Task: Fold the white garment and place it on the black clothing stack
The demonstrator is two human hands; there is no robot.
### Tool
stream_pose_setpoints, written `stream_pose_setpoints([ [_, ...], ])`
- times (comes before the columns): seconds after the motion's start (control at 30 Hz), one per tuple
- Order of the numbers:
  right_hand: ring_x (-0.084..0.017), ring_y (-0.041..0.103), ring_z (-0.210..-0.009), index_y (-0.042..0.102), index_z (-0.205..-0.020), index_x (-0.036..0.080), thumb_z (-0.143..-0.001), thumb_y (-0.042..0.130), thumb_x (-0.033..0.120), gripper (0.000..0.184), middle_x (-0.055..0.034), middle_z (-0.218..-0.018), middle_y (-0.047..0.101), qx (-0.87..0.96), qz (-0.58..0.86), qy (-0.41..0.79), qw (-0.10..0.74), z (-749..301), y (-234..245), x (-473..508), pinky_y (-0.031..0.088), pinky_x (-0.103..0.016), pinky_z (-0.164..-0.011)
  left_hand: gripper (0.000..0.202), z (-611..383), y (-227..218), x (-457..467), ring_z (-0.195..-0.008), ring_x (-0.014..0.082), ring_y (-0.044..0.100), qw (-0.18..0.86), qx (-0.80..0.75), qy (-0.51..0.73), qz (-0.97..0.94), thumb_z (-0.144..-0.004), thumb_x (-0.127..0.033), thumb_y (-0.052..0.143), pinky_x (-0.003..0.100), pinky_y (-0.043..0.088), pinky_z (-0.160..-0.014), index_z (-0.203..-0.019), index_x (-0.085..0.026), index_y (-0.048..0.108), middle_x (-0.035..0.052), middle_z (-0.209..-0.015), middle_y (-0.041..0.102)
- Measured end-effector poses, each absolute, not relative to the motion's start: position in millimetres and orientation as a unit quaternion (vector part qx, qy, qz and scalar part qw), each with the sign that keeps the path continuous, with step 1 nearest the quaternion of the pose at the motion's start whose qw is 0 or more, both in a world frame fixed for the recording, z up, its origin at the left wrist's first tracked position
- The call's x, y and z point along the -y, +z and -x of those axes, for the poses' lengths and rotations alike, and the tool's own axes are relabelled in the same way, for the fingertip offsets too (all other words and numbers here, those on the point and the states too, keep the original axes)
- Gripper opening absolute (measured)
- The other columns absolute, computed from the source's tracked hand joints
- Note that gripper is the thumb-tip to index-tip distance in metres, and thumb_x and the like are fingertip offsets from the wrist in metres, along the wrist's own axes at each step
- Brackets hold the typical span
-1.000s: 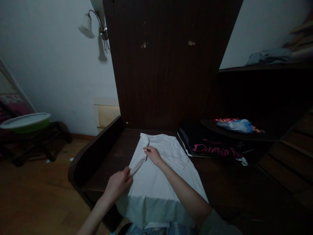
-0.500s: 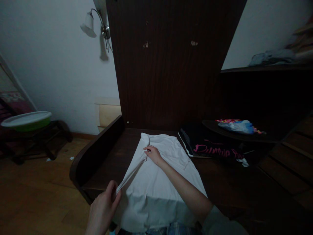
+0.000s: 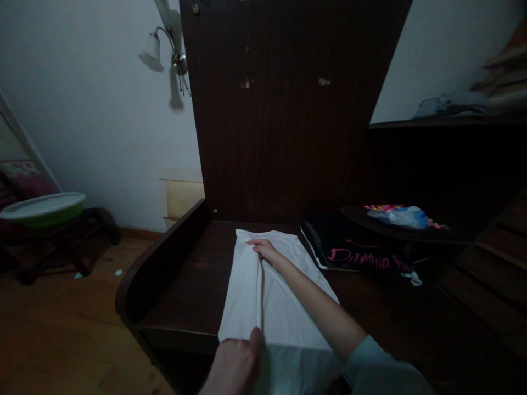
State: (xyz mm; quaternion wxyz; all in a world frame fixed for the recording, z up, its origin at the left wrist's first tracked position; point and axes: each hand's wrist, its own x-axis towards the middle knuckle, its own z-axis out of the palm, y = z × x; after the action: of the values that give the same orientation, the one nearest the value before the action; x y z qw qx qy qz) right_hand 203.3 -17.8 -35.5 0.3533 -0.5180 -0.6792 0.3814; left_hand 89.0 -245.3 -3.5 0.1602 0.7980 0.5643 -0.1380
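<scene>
A white shirt (image 3: 288,307) lies on a dark wooden surface, its near end hanging down over the front edge. Its left side is folded over toward the middle, leaving a long straight edge. At the near end of that fold my left hand (image 3: 239,356) is closed on the cloth, thumb on top; its other fingers are mostly hidden. My right hand (image 3: 265,251) holds the far end of the same fold, with one finger stretched along the fabric. My right forearm crosses over the shirt.
To the right lie folded dark clothes (image 3: 370,258) with pink lettering. Above them a small dark shelf (image 3: 362,219) bears a plastic bag (image 3: 405,216). A raised wooden side (image 3: 160,258) borders the surface on the left. Farther left, a green basin (image 3: 49,211) rests on a stool.
My left hand has moved right, bringing the shirt's left edge over toward the middle, where it now lies flatter. My right hand has shifted slightly right. The view has tilted up a little.
</scene>
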Motion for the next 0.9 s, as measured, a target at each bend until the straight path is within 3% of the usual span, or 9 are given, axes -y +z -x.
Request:
stream_pose_setpoints([
  [0.1,-0.016,0.058,-0.082,0.065,-0.097,0.017,-0.066,0.049,0.008,0.036,-0.0040,-0.093,0.064,0.693,0.527,0.337,0.358,-206,-37,22,0.044,-0.028,-0.076,0.062,-86,-8,250,-0.086,0.0328,0.062,0.177,-0.515,-0.159,-0.823,-0.077,-0.028,0.050,0.040,0.047,-0.069,-0.133,-0.011,0.030,0.0208,-0.092,0.066],
  [0.17,-0.018,0.055,-0.091,0.066,-0.095,0.017,-0.066,0.052,0.009,0.034,-0.0059,-0.099,0.062,0.709,0.538,0.300,0.344,-207,-40,25,0.040,-0.029,-0.084,0.061,-82,-8,253,-0.082,0.0303,0.063,0.177,-0.502,-0.136,-0.835,-0.075,-0.033,0.052,0.035,0.048,-0.066,-0.131,-0.014,0.035,0.0176,-0.087,0.067],
  [0.27,-0.017,0.056,-0.091,0.063,-0.101,0.017,-0.072,0.051,0.013,0.032,-0.0067,-0.100,0.059,0.758,0.549,0.210,0.283,-208,-44,29,0.039,-0.027,-0.084,0.036,-75,-2,247,-0.074,0.0223,0.064,0.142,-0.528,0.000,-0.837,-0.085,-0.033,0.037,0.029,0.046,-0.065,-0.117,-0.023,0.050,0.0086,-0.077,0.068],
  [0.33,-0.016,0.056,-0.090,0.061,-0.105,0.019,-0.077,0.048,0.018,0.031,-0.0059,-0.103,0.057,0.780,0.552,0.153,0.251,-208,-47,31,0.039,-0.024,-0.082,0.032,-73,5,230,-0.074,0.0184,0.063,0.106,-0.540,0.098,-0.829,-0.089,-0.030,0.029,0.026,0.045,-0.068,-0.107,-0.024,0.055,0.0049,-0.077,0.068],
  [0.4,-0.015,0.056,-0.092,0.059,-0.108,0.020,-0.080,0.046,0.020,0.031,-0.0049,-0.105,0.057,0.781,0.558,0.127,0.251,-207,-50,32,0.039,-0.023,-0.082,0.030,-73,10,203,-0.079,0.0179,0.061,0.059,-0.541,0.142,-0.827,-0.087,-0.024,0.032,0.027,0.044,-0.073,-0.101,-0.020,0.057,0.0060,-0.083,0.066],
  [0.53,-0.015,0.055,-0.096,0.059,-0.109,0.021,-0.080,0.044,0.019,0.032,-0.0035,-0.108,0.058,0.766,0.568,0.123,0.274,-207,-52,34,0.038,-0.022,-0.083,0.028,-84,5,137,-0.079,0.0196,0.060,0.006,-0.554,0.109,-0.826,-0.082,-0.018,0.035,0.028,0.043,-0.074,-0.077,-0.012,0.062,0.0109,-0.081,0.065],
  [0.67,-0.015,0.054,-0.099,0.060,-0.108,0.019,-0.079,0.043,0.016,0.033,-0.0043,-0.109,0.059,0.758,0.570,0.137,0.287,-208,-52,33,0.038,-0.021,-0.084,0.031,-95,-17,95,-0.104,0.0224,0.052,-0.041,-0.555,0.160,-0.815,-0.082,-0.018,0.034,0.031,0.037,-0.089,-0.099,-0.007,0.058,0.0139,-0.104,0.061],
  [0.77,-0.014,0.054,-0.098,0.062,-0.104,0.019,-0.078,0.043,0.014,0.032,-0.0038,-0.108,0.060,0.755,0.567,0.154,0.291,-210,-50,30,0.038,-0.021,-0.083,0.043,-95,-34,84,-0.123,0.0245,0.035,-0.024,-0.553,0.138,-0.821,-0.085,-0.024,0.034,0.036,0.028,-0.100,-0.122,-0.002,0.042,0.0173,-0.130,0.043],
  [0.9,-0.016,0.057,-0.089,0.066,-0.089,0.018,-0.074,0.046,0.014,0.025,-0.0044,-0.096,0.063,0.729,0.597,0.178,0.285,-210,-45,22,0.040,-0.023,-0.078,0.051,-90,-44,85,-0.129,0.0245,0.024,0.012,-0.538,0.087,-0.838,-0.088,-0.031,0.028,0.040,0.023,-0.103,-0.130,-0.003,0.033,0.0167,-0.138,0.031],
])
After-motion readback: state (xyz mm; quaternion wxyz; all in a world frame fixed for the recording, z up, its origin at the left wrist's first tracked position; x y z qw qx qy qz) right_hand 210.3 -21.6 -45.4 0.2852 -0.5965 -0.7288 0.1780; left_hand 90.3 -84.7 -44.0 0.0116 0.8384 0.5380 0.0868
